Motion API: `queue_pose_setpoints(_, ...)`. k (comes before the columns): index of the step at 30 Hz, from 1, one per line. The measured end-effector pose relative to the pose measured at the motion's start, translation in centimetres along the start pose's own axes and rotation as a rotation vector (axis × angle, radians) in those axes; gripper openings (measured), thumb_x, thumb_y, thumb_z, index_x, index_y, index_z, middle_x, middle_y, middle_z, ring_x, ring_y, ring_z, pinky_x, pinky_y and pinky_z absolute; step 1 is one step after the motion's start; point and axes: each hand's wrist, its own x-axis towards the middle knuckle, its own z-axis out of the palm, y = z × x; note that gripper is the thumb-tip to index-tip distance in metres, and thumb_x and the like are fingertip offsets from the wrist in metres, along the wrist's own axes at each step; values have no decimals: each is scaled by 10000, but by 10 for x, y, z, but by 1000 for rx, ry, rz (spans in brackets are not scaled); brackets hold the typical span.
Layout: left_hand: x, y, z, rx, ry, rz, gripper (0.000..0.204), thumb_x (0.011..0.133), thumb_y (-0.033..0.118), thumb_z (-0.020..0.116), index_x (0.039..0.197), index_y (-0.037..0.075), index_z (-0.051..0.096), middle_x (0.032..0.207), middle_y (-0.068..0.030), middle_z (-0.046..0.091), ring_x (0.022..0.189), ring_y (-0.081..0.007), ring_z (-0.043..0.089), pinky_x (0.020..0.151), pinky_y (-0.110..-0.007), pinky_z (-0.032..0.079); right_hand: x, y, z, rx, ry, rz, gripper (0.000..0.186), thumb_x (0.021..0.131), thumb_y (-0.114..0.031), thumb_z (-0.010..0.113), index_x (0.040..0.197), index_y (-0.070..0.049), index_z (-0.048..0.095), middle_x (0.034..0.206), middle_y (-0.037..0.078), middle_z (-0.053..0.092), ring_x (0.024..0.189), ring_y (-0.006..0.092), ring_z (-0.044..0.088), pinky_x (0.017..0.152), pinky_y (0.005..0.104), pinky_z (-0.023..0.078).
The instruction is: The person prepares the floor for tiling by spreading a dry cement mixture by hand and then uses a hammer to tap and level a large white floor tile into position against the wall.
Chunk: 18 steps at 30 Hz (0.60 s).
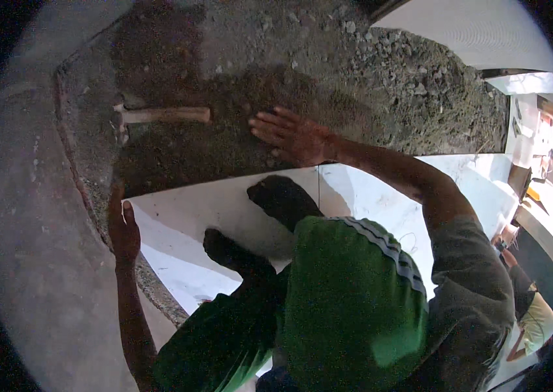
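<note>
My right hand (293, 136) reaches out palm down, fingers stretched, over the dark, damp-looking bed of sand or mortar (244, 157). It holds nothing; whether it presses on the bed I cannot tell. At the left, my left hand (125, 225) points away from me with its thumb apart, beside the corner of a large white floor tile (178, 209) and the wall's foot. Its fingertips are dim. Beyond both hands lies a hammer (168, 115) with a wooden handle, its metal head toward the left wall. Neither hand touches it.
My dark-covered feet (283, 196) rest on the white tiles. Rough, lumpy mortar (427, 91) spreads to the far right. A grey wall (41, 215) bounds the left side. Another person (538, 320) in a light yellow top is at the right edge, near assorted items.
</note>
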Motion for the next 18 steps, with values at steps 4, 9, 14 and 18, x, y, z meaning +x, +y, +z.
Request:
queue_pose_setpoints(4,-8,8,9,33,113,122,550,1144,400,356,1549,44,462,1600,-199,444,1502,-368,390,1229,-491,317,9,7,-11,60,-114,-78,647,1125,-452,270,1662,-100,187,1751,75,105,1617,255,58,1330,479,40)
queue_pose_setpoints(9,-6,23,4,-47,45,22,535,1144,376,361,1542,32,459,1617,-233,406,1498,-398,393,1221,-502,330,21,10,-8,-13,-52,-40,639,1129,-457,253,1658,-101,203,1746,81,125,1615,253,73,1330,486,27)
queue_pose_setpoints(14,-8,48,-12,-123,-38,-38,546,1147,389,341,1537,24,457,1594,-236,434,1482,-406,410,1218,-498,331,66,30,-13,-21,156,61,618,1132,-412,291,1651,-84,220,1742,97,140,1615,265,88,1323,493,36)
queue_pose_setpoints(18,-23,-9,-10,-124,-4,-35,561,1147,400,336,1532,10,457,1585,-240,442,1481,-398,412,1214,-493,335,64,103,-8,-90,144,597,607,1134,-381,302,1639,-49,249,1743,115,140,1616,283,96,1309,498,64)
